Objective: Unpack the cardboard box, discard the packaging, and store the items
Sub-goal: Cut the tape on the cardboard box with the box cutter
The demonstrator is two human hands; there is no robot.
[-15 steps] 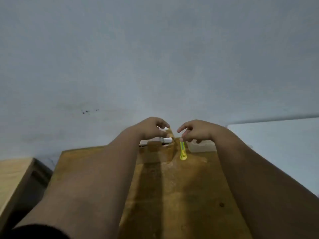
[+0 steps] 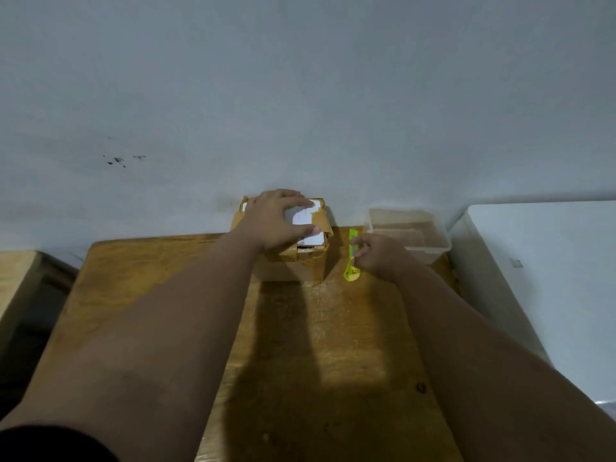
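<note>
The counter [image 2: 350,345] is worn, faintly glossy wood, the cardboard box [image 2: 300,261] matt brown with smooth tape and a white paper label, the tub [image 2: 433,243] clear plastic, the cutter [image 2: 350,265] glossy yellow-green plastic.

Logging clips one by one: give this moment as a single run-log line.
left hand: flat on taped brown cardboard box | right hand: at yellow-green plastic utility knife, grip unclear | box sealed

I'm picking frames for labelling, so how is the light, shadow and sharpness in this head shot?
Head view: dim, warm light on the wooden table; the arms throw a broad dark shadow down its middle; the cardboard box and yellow cutter look soft; wide-angle bending curves the wall line; no glare, the clear plastic tray hazy.
</note>
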